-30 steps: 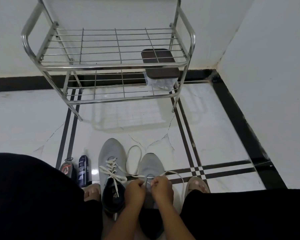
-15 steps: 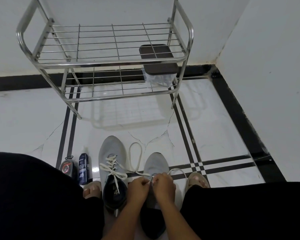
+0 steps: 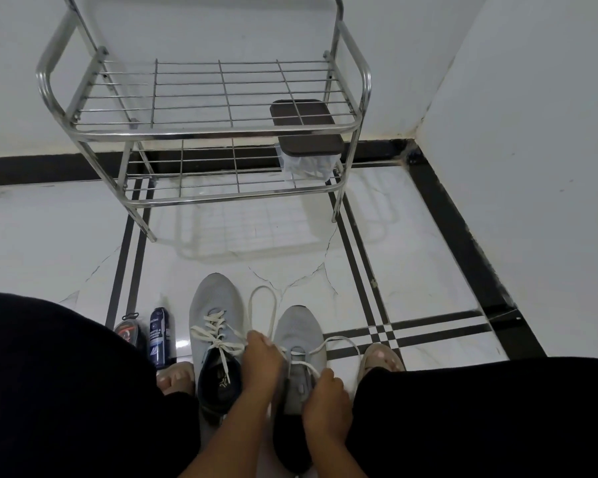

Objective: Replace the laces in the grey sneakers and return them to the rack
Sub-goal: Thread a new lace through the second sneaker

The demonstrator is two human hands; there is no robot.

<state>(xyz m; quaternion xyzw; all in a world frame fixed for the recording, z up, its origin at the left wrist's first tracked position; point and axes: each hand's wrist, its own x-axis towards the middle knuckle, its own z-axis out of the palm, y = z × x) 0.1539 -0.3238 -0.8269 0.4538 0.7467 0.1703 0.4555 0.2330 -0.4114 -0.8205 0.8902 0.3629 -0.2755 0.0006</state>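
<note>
Left hand (image 3: 261, 360) pinching the white lace (image 3: 304, 353) beside the right grey sneaker (image 3: 299, 343), right hand (image 3: 327, 398) gripping the lace's other end, laced left sneaker (image 3: 216, 326) alongside on the floor (image 3: 411, 270)

Two sneakers (image 3: 218, 326) lie side by side before the rack (image 3: 201, 132), a bottle (image 3: 159, 336) just left

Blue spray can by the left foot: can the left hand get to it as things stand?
Probably yes. The blue spray can stands unobstructed just left of the laced sneaker, but the left hand grips the lace and must let go first.
</note>
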